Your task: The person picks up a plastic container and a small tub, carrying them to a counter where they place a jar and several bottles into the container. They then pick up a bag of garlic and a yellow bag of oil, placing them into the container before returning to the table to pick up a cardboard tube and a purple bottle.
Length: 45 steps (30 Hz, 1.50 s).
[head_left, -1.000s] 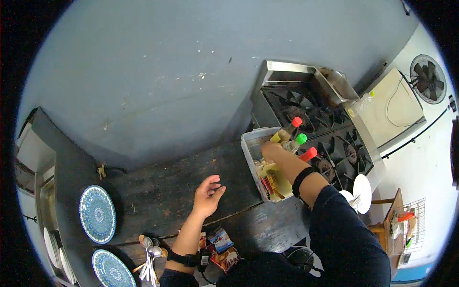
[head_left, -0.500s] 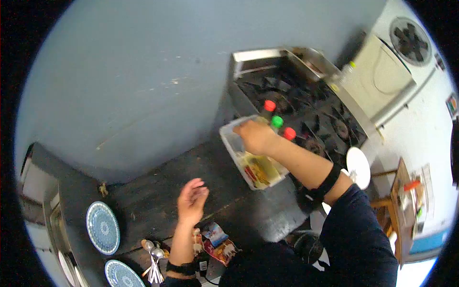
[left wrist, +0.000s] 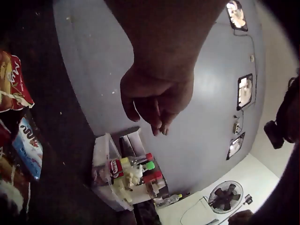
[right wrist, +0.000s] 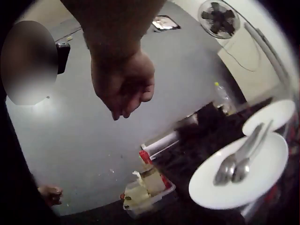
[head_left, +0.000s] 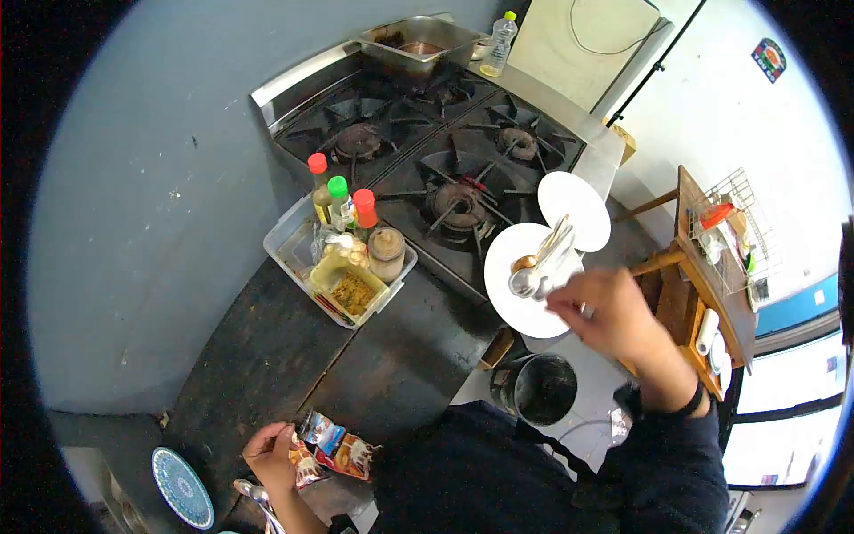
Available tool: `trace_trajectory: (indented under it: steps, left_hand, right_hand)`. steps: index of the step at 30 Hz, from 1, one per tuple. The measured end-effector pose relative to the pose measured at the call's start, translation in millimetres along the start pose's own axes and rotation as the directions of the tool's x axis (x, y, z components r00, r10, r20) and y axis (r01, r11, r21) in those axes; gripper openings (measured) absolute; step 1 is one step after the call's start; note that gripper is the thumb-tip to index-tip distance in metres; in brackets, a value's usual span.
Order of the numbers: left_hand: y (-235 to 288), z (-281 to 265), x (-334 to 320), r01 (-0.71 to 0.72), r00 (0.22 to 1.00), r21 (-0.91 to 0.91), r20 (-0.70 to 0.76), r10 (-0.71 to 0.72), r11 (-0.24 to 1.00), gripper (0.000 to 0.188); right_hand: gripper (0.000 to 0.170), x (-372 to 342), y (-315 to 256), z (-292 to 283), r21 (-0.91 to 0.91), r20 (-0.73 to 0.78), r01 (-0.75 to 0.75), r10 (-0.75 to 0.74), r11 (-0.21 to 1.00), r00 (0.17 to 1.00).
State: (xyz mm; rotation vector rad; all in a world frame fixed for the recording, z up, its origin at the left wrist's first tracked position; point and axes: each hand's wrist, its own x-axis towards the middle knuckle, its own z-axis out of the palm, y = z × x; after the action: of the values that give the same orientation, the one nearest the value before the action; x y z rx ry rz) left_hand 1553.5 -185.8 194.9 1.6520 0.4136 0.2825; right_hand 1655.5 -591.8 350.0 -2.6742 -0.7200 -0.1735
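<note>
Spoons [head_left: 525, 283] lie on a white plate [head_left: 518, 317] at right, just beside the right hand [head_left: 614, 316]. Nearest, at left, the left hand [head_left: 271, 454] hangs by snack packets [head_left: 351, 456] on the worktop [head_left: 391, 378], fingers loosely bent, gripping nothing. White script on a red packet [left wrist: 16, 84], only partly legible, shows in the left wrist view. The right wrist view shows the right fingers loosely curled together, likewise bare. Farther, a tub [head_left: 283, 238] adjoins the stove [head_left: 418, 165]; a wall fan [left wrist: 226, 197] appears only in the wrist views.

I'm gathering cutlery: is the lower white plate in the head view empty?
Not empty: spoons lie on that plate, as the head and right wrist views show.
</note>
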Motion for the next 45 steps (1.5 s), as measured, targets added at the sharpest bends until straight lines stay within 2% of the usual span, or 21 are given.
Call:
trace_trajectory:
  steps: [2, 4, 5, 10, 11, 12, 14, 15, 18, 19, 23, 25, 28, 33, 34, 35, 38, 41, 42, 44, 45]
  left_hand:
    - [5, 15, -7, -0.012, 0.999, 0.065, 0.032, 0.010, 0.998, 0.007]
    - [5, 23, -17, 0.040, 0.997, 0.101, 0.055, -0.045, 0.994, 0.005]
    - [-6, 18, -18, -0.046, 0.991, 0.289, 0.130, 0.008, 0.956, 0.004]
    - [20, 52, -52, -0.001, 0.988, 0.227, 0.153, -0.035, 0.974, 0.004]
    - [27, 51, -58, 0.080, 0.969, 0.263, 0.207, -0.137, 0.961, 0.006]
    - [5, 47, -69, 0.034, 0.981, 0.254, 0.178, -0.081, 0.967, 0.009]
    - [-6, 39, -89, 0.141, 0.972, 0.230, 0.155, -0.179, 0.963, 0.008]
    - [-3, 35, -97, 0.181, 0.956, 0.269, 0.176, -0.233, 0.946, 0.007]
    - [7, 16, -125, 0.250, 0.920, 0.350, 0.206, -0.335, 0.903, 0.007]
    - [8, 8, -134, 0.253, 0.919, 0.365, 0.198, -0.340, 0.896, 0.006]
    - [-4, -35, -195, 0.305, 0.927, 0.423, 0.073, -0.368, 0.853, 0.009]
    - [-14, -61, -239, 0.277, 0.951, 0.455, -0.007, -0.308, 0.846, 0.013]
    - [-28, -104, -320, 0.422, 0.906, 0.388, -0.182, -0.381, 0.819, 0.015]
    - [-55, -163, -493, 0.706, 0.627, 0.167, -0.601, -0.496, 0.688, 0.022]
    - [-68, -172, -531, 0.744, 0.547, 0.114, -0.670, -0.502, 0.659, 0.024]
    - [-85, -177, -568, 0.784, 0.410, -0.057, -0.701, -0.584, 0.619, 0.024]
    - [-143, -176, -671, 0.749, 0.159, -0.226, -0.851, -0.501, 0.623, 0.025]
    - [-204, -152, -747, 0.646, -0.245, -0.603, -0.745, -0.620, 0.469, 0.031]
    - [-228, -138, -766, 0.584, -0.355, -0.700, -0.675, -0.647, 0.411, 0.032]
    - [-287, -98, -805, 0.661, -0.396, -0.702, -0.627, -0.670, 0.266, 0.039]
    - [-294, -86, -811, 0.694, -0.361, -0.690, -0.583, -0.728, 0.208, 0.039]
  right_hand:
    - [0.004, -28, 2, 4, 0.162, 0.211, -0.136, 0.100, 0.977, 0.972]
    - [0.006, -50, 10, 29, 0.339, 0.202, -0.117, 0.050, 0.934, 0.978]
    - [0.007, -61, 14, 45, 0.354, 0.203, -0.130, 0.059, 0.926, 0.977]
    - [0.015, -85, 22, 111, 0.466, 0.452, -0.189, -0.049, 0.864, 0.890]
    - [0.015, -86, 22, 123, 0.482, 0.430, -0.152, -0.081, 0.863, 0.899]
    - [0.015, -87, 22, 130, 0.479, 0.492, -0.191, -0.083, 0.857, 0.866]
    - [0.014, -88, 22, 143, 0.451, 0.604, -0.265, -0.073, 0.852, 0.793]
    - [0.013, -91, 26, 154, 0.450, 0.568, -0.143, -0.159, 0.881, 0.808]
    - [0.010, -81, 9, 148, 0.394, 0.643, -0.180, -0.130, 0.901, 0.754]
    - [0.012, -84, 7, 155, 0.384, 0.609, -0.171, -0.110, 0.907, 0.785]
    - [0.010, -89, -9, 184, 0.293, 0.612, 0.040, -0.219, 0.955, 0.760]
    - [0.011, -81, -42, 189, 0.358, 0.645, 0.052, -0.287, 0.932, 0.708]
    - [0.013, -76, -109, 204, 0.332, 0.811, -0.052, -0.257, 0.942, 0.525]
    - [0.020, -104, -262, 235, 0.351, 0.814, 0.432, -0.499, 0.831, 0.298]
    - [0.022, -114, -287, 251, 0.334, 0.824, 0.484, -0.500, 0.809, 0.267]
    - [0.023, -125, -307, 268, 0.311, 0.837, 0.533, -0.492, 0.787, 0.238]
    - [0.025, -154, -367, 322, 0.352, 0.834, 0.654, -0.541, 0.670, 0.105]
    - [0.022, -184, -424, 361, 0.373, 0.867, 0.591, -0.496, 0.715, 0.052]
    - [0.021, -188, -431, 387, 0.375, 0.860, 0.653, -0.511, 0.659, 0.022]
    - [0.017, -187, -432, 454, 0.364, 0.846, 0.757, -0.533, 0.543, -0.024]
    - [0.016, -192, -437, 473, 0.333, 0.886, 0.729, -0.463, 0.599, -0.024]
